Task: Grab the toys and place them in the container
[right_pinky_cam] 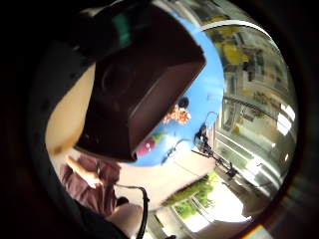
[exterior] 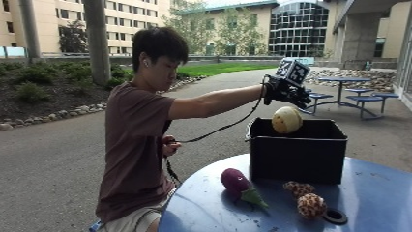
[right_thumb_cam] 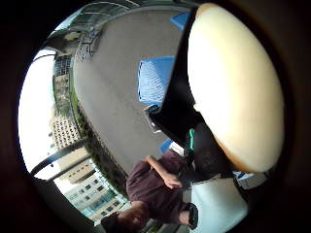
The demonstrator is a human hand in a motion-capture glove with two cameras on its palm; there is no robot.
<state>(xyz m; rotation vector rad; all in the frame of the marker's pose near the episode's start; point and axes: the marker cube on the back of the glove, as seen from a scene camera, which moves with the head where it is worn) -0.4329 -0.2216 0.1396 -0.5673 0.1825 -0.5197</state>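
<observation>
Round blue table (exterior: 360,193) fills the lower right of the outside view, person seated at its near edge. On it stands a black rectangular open-top plastic container (exterior: 297,153); the little finger side palm view looks down into the dark inside of that container (right_pinky_cam: 144,84) with the blue tabletop (right_pinky_cam: 209,84) around it.

Right arm is stretched out level over the container. Black-gloved right hand (exterior: 286,92) sits above the container's opening. A pale yellow round ball-like toy (exterior: 286,120) is just below the hand, at the level of the container's rim, over the opening. Cannot tell whether the fingers are touching the ball or apart from it; finger state not visible. In the thumb side palm view the same pale ball (right_thumb_cam: 233,87) fills much of the picture, close to the palm, with the container's black edge (right_thumb_cam: 177,111) beside it.

On the table in front of the container: a purple eggplant-shaped plush toy with green stem (exterior: 239,185), lying on its side; two brown spotted plush pieces (exterior: 305,198), touching each other; a small black ring (exterior: 334,216) just beside the nearer spotted piece.

Bare left hand (exterior: 170,145) is near the person's chest, fingers curled round a black cable.
</observation>
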